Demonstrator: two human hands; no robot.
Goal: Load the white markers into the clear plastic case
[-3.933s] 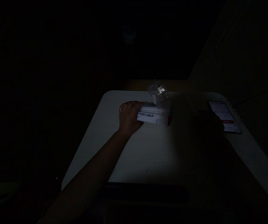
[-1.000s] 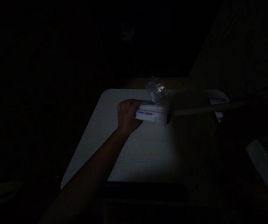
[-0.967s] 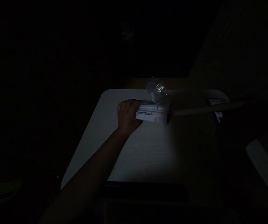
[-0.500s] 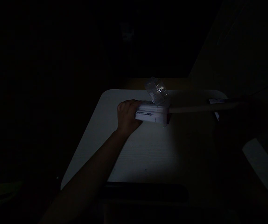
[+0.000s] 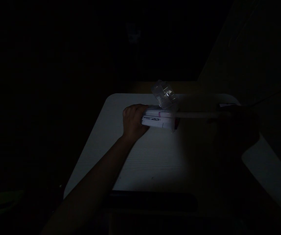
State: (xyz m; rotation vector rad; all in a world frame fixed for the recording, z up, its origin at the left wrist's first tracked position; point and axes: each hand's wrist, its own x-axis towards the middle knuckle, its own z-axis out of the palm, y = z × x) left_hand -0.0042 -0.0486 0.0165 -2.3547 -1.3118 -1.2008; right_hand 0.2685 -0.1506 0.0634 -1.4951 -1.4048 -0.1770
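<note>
A clear plastic case of white markers (image 5: pixel 152 123) lies on its side on the table, its open end facing right. My left hand (image 5: pixel 133 120) is wrapped round the case's left end. The transparent lid (image 5: pixel 164 94) stands raised at the far side of the opening. One long pale marker (image 5: pixel 199 115) reaches level from deep shadow into the opening, partly inside the case. My right hand (image 5: pixel 238 127), very dark, is closed on the marker's right end; its separate fingers barely show. Something dark red (image 5: pixel 177 123) shows at the case's mouth.
The pale wood-grain table (image 5: pixel 155 156) has rounded corners and a black strip (image 5: pixel 152 200) along its near edge. A dark item with a pale face (image 5: pixel 226 105) lies at the far right, partly behind my right hand. Heavy shadow covers the right side.
My right hand has moved left, sliding the marker further into the case; a pink band now shows inside. My left hand and the case have stayed put.
</note>
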